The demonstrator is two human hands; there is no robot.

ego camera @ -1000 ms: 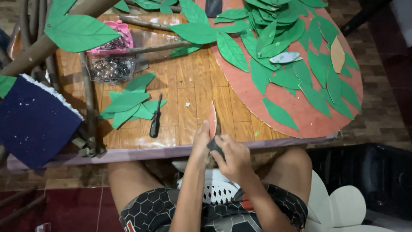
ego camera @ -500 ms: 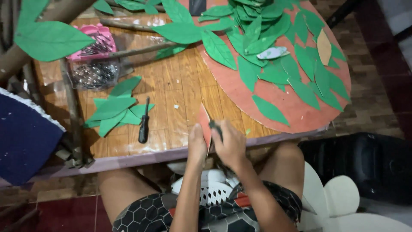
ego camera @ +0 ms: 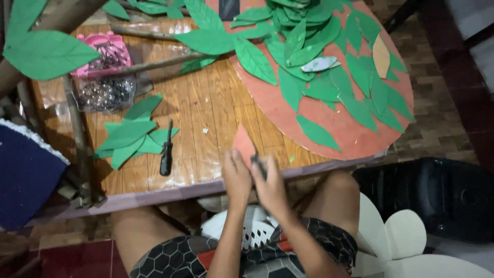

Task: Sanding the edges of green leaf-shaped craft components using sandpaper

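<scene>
The orange paper piece (ego camera: 243, 144) stands at the near edge of the table (ego camera: 206, 103), pinched at its lower end by the closed left hand (ego camera: 236, 177) — its long axis runs up and away from the person, point tilted slightly left. The right hand (ego camera: 270, 188) sits just beside it on the right, closed round a dark tool (ego camera: 259, 166) — likely scissors — that touches the piece's right edge.
</scene>
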